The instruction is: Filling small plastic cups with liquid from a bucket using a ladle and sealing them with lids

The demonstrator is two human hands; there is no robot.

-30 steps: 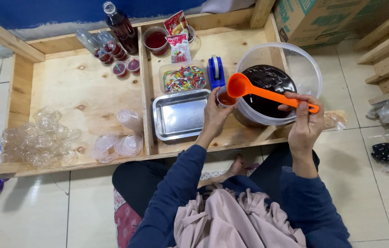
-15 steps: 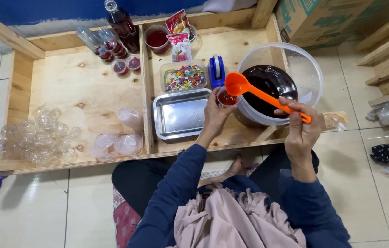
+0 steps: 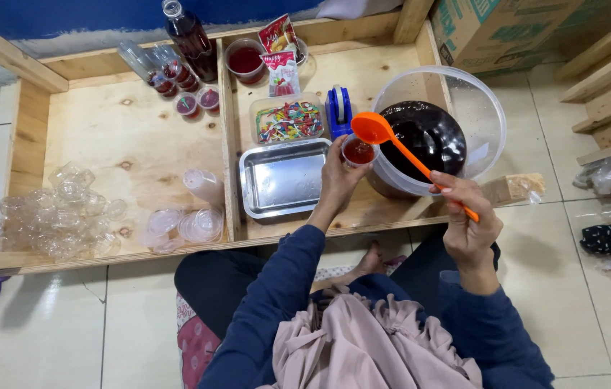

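From the head camera, looking straight down, the left hand (image 3: 335, 175) is closed around a small clear cup (image 3: 358, 151) that holds dark red liquid, held just beside the near rim of a large clear plastic bowl (image 3: 484, 119) filled with very dark liquid. The right hand (image 3: 466, 220) is clamped on the handle end of an orange ladle (image 3: 374, 130), whose scoop sits directly above the cup, touching or nearly touching its rim. Just left of the left hand lies an empty steel tray (image 3: 282, 179); beyond that hand stand a clear box of coloured sprinkles (image 3: 289, 121) and a blue tape dispenser (image 3: 339, 109). Farther away, against the back edge of the wooden worktop (image 3: 96, 137), are a dark bottle (image 3: 188, 37), a cup of red liquid (image 3: 245, 60), two printed sachets (image 3: 280, 52) and several small filled cups (image 3: 190, 103). A wooden divider (image 3: 227, 151) splits the worktop; the compartment well to the left of the left hand has bare wood in its middle, with a stack of lids (image 3: 196, 225) and a heap of empty clear cups (image 3: 53, 212) along its near edge. The raised front rail of the worktop runs under both forearms. To the right of the right hand is tiled floor (image 3: 558, 274) with a cardboard box (image 3: 507, 29) beyond it.
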